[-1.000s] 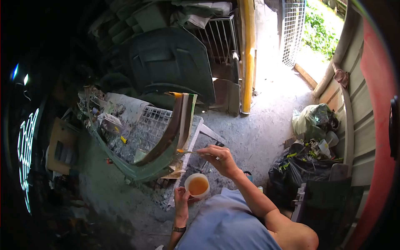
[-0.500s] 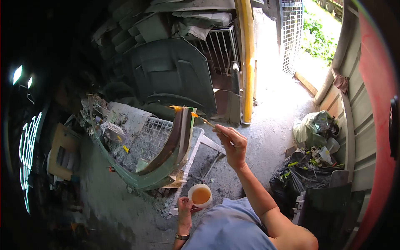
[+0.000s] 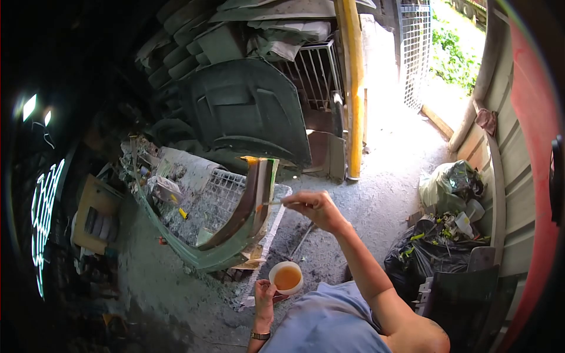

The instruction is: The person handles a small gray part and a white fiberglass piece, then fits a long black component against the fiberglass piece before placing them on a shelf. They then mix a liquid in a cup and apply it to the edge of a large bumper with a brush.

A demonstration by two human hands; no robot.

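Observation:
My left hand (image 3: 264, 294) grips a white cup (image 3: 288, 292) at its left side. Amber liquid (image 3: 287, 277) fills part of the cup. Between the fingers of my right hand (image 3: 318, 207) is a thin brush (image 3: 273, 203), its orange-tinted tip at the upright end of a long curved panel (image 3: 197, 257). That panel, which looks like a car bumper, is greenish outside, with a brown strip (image 3: 234, 222) along its inner side. A yellow-orange patch (image 3: 249, 159) marks its top end. Whether the brush tip touches the surface is hard to tell.
The panel rests on a cluttered, dusty table (image 3: 281, 193). Behind it leans a dark car hood (image 3: 247, 106) beside a yellow post (image 3: 354, 94). Rubbish bags (image 3: 406, 247) lie along the right wall. A dark panel (image 3: 462, 303) stands close to my right elbow.
My right hand has moved down and to the left, carrying the brush from the panel's top end to lower on its side. My left hand still holds the cup.

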